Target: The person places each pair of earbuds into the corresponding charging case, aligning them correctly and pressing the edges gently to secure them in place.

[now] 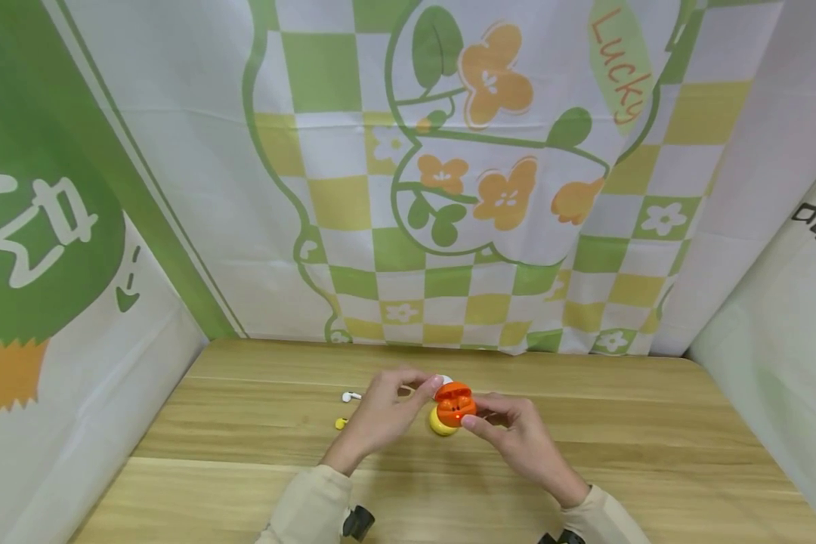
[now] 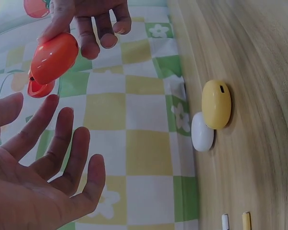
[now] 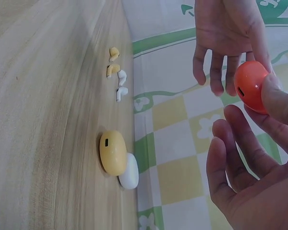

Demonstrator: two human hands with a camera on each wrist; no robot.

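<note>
An orange earbud case (image 1: 456, 408) is held up above the table with its lid raised; orange earbuds and a small light show inside. My right hand (image 1: 520, 438) pinches the case between thumb and fingers, its other fingers spread in the right wrist view. My left hand (image 1: 387, 412) is beside the raised lid, fingers loosely extended; whether a fingertip touches the lid I cannot tell. In the left wrist view a closed yellow case (image 2: 216, 104) lies on the wood against a white case (image 2: 202, 132).
White earbuds (image 3: 121, 93) and yellow earbuds (image 3: 113, 70) lie loose on the wooden table (image 1: 619, 446), left of the cases. A patterned cloth (image 1: 401, 249) hangs along the table's back edge, with printed cloth walls at both sides.
</note>
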